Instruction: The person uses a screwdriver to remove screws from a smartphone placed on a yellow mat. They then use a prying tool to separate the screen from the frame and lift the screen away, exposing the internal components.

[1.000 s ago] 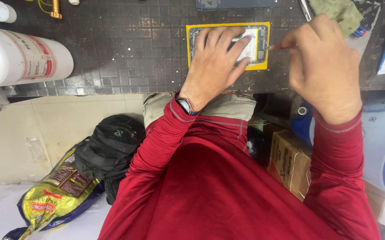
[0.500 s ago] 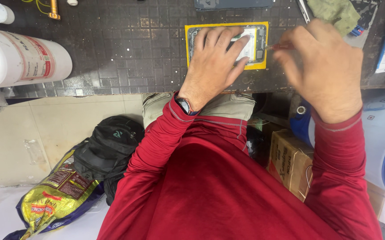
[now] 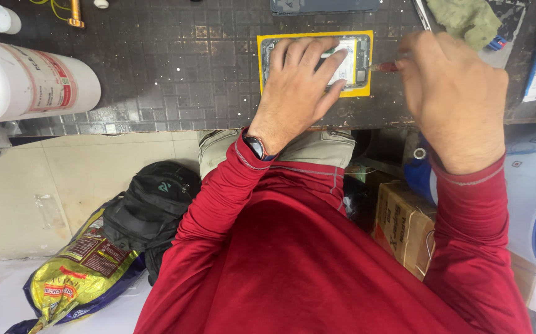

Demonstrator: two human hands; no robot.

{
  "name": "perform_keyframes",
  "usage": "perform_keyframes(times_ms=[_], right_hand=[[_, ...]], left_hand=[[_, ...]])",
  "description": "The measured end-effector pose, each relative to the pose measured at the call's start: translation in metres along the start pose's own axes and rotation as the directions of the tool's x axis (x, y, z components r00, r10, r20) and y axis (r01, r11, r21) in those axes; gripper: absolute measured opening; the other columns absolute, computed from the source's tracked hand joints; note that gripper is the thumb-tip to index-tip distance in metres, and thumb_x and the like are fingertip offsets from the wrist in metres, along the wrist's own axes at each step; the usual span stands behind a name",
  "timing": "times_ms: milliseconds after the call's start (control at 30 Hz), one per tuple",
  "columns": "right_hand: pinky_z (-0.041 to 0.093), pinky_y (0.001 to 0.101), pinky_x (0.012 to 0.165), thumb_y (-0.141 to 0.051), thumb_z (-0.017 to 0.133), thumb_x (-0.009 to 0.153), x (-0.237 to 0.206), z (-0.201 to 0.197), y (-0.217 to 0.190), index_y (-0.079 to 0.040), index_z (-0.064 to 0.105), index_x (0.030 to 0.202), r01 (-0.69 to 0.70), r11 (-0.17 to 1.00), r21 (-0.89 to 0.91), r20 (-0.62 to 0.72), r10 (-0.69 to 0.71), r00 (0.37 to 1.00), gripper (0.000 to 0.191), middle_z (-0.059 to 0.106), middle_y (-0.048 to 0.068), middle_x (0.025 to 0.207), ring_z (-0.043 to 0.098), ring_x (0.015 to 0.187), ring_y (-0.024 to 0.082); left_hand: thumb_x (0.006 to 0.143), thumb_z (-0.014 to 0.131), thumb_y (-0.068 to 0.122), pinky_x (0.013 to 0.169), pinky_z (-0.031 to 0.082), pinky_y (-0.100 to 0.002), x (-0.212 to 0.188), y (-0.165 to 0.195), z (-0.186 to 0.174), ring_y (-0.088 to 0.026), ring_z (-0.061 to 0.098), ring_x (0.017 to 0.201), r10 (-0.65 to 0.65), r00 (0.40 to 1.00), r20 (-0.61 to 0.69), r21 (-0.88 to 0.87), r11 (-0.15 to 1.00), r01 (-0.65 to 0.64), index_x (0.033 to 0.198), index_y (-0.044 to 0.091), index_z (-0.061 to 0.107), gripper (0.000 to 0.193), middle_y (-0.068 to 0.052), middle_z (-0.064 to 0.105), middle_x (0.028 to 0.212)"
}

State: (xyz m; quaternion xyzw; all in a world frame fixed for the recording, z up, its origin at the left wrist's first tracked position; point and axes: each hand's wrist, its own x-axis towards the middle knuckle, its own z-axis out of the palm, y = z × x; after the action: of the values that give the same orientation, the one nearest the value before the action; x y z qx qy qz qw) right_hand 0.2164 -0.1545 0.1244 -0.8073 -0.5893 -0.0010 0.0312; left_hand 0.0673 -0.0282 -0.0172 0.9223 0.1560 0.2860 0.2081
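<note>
An opened phone (image 3: 356, 60) lies on a yellow-edged mat (image 3: 315, 38) on the dark tiled worktop. My left hand (image 3: 297, 91) presses flat on the phone, fingers spread over its inside. My right hand (image 3: 450, 99) is closed around a thin red-handled tool (image 3: 384, 66), whose tip points at the phone's right edge. The hand is blurred with motion. Both my arms are in red sleeves, and a watch sits on my left wrist.
A big white canister (image 3: 26, 80) lies at the worktop's left. A second phone (image 3: 324, 6) and a green cloth (image 3: 466, 15) lie at the far edge. Below the worktop are a black backpack (image 3: 150, 207), a yellow bag (image 3: 76, 278) and a cardboard box (image 3: 404, 226).
My right hand has kept shifting slightly by the phone's right edge with the tool and is now blurred. My left hand stays on the phone.
</note>
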Motion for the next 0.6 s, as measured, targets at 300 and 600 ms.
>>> perform_keyframes(times_ms=[300, 600], right_hand=[[0.05, 0.043, 0.061, -0.017, 0.078, 0.099, -0.001, 0.005, 0.002, -0.004, 0.059, 0.109, 0.069, 0.996, -0.049, -0.105, -0.074, 0.992, 0.025, 0.063, 0.009, 0.095, 0.065, 0.09, 0.029], [0.049, 0.0383, 0.068, -0.008, 0.068, 0.1, -0.009, 0.006, 0.007, -0.005, 0.053, 0.118, 0.123, 0.988, 0.095, -0.085, -0.115, 0.99, 0.024, 0.06, 0.012, 0.108, 0.065, 0.098, 0.027]], left_hand=[[0.101, 0.072, 0.031, 0.113, 0.036, -0.049, 0.0, 0.0, 0.0, -0.028, 0.05, 0.125, -0.005, 1.0, 0.011, 0.013, 1.0, 0.005, 0.132, 0.008, 0.061, 0.04, -0.007, 0.055, 0.135], [0.101, 0.072, 0.031, 0.114, 0.036, -0.049, -0.001, 0.0, 0.0, -0.027, 0.051, 0.125, -0.004, 1.0, 0.019, 0.011, 1.0, 0.004, 0.133, 0.009, 0.062, 0.04, -0.007, 0.056, 0.136]])
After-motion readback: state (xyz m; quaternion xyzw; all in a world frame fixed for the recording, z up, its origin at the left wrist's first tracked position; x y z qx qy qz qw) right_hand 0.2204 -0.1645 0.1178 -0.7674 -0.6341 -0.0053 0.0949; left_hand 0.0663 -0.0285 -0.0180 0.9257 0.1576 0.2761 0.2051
